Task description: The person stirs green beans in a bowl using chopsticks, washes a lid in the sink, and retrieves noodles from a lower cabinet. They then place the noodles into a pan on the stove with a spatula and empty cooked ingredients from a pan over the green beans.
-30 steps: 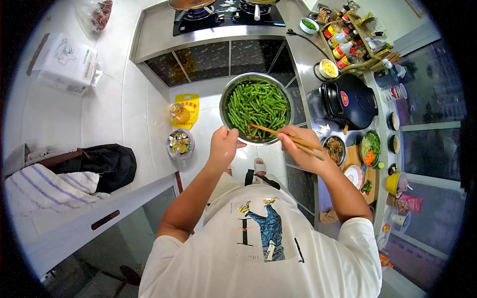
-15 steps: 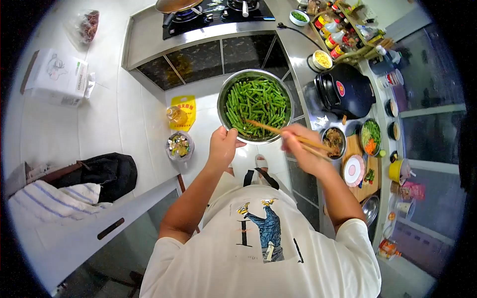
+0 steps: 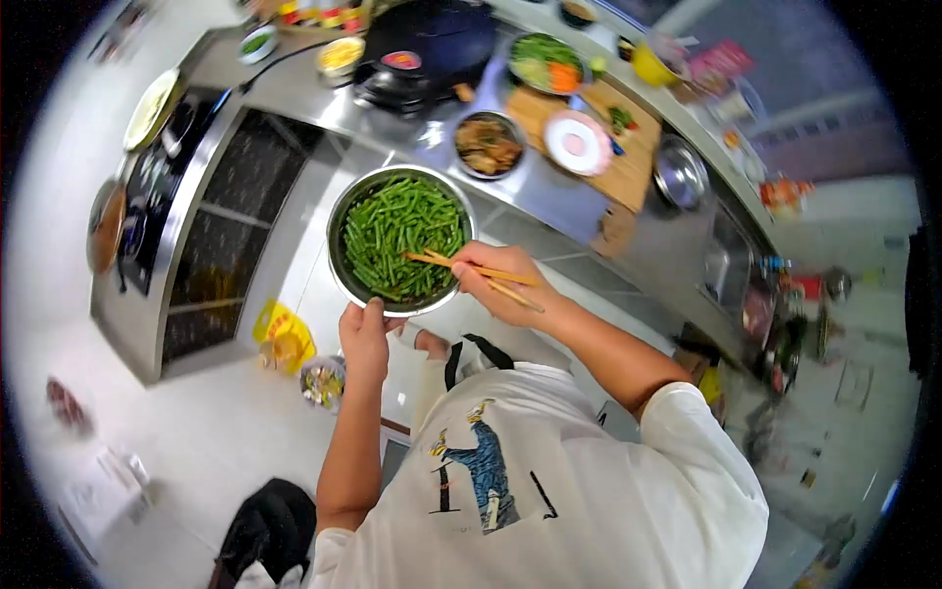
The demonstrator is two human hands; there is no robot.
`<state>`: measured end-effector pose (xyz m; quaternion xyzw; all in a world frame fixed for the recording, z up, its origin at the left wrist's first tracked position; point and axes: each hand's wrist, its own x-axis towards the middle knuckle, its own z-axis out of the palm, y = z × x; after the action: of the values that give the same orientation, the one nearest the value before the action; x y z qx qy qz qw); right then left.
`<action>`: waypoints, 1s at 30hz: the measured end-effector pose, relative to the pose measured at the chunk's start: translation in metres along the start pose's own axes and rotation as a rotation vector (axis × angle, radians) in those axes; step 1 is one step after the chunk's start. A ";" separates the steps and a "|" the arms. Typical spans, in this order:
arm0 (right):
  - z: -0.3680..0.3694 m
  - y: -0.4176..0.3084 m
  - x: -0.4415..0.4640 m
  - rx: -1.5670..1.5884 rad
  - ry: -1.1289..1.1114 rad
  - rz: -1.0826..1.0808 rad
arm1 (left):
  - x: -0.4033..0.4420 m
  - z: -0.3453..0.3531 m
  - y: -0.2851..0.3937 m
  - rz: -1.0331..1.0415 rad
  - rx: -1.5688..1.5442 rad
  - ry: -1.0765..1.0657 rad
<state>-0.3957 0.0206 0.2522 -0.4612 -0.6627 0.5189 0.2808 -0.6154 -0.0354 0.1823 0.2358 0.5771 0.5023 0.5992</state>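
A steel bowl [image 3: 340,270] filled with cut green beans [image 3: 402,231] is held up in front of my body. My left hand [image 3: 365,339] grips its near rim, thumb on the edge and fingers underneath. In my right hand [image 3: 500,280] is a pair of wooden chopsticks [image 3: 510,291], their tips reaching into the beans at the bowl's right side. The fingers of that hand are wrapped round the chopsticks, close to the rim.
Along the counter stand a bowl of browned food [image 3: 489,145], a black electric griddle [image 3: 422,49], a cutting board [image 3: 613,185] with a pink-rimmed plate [image 3: 577,142], a bowl of shredded vegetables [image 3: 546,64] and an empty steel bowl [image 3: 680,173]. The stove [image 3: 147,221] is at left.
My view and body have turned to the right, so the counter now lies ahead and the stove at left. The bowl and chopsticks have turned along, still in my hands.
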 end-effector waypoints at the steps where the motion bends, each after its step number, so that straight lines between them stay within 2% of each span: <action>1: -0.011 0.014 -0.011 0.001 0.045 0.006 | -0.003 0.016 -0.003 0.002 0.009 -0.045; 4: -0.049 0.046 -0.052 0.088 0.151 0.053 | -0.002 0.056 -0.030 -0.068 0.138 -0.145; 7: -0.088 0.085 -0.099 0.397 0.449 0.353 | -0.005 0.113 -0.060 -0.105 0.204 -0.265; 10: -0.148 0.144 -0.163 0.505 0.601 0.319 | 0.000 0.189 -0.106 -0.199 0.357 -0.400; 12: -0.192 0.170 -0.204 0.529 0.667 0.420 | 0.003 0.249 -0.143 -0.238 0.345 -0.515; 14: -0.230 0.200 -0.241 0.553 0.816 0.414 | 0.003 0.308 -0.177 -0.288 0.363 -0.615; 17: -0.278 0.263 -0.295 0.542 0.946 0.405 | 0.009 0.379 -0.231 -0.429 0.329 -0.710; 18: -0.292 0.270 -0.307 0.545 0.956 0.414 | 0.011 0.401 -0.246 -0.457 0.407 -0.688; 23: -0.337 0.304 -0.338 0.571 1.157 0.404 | 0.030 0.459 -0.321 -0.474 0.499 -0.715; 30: -0.358 0.398 -0.317 0.714 1.118 0.412 | 0.039 0.499 -0.326 -0.473 0.490 -0.733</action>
<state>0.1688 -0.0979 0.0178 -0.6551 -0.1062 0.4324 0.6104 -0.0510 0.0219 -0.0056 0.3934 0.4674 0.0862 0.7870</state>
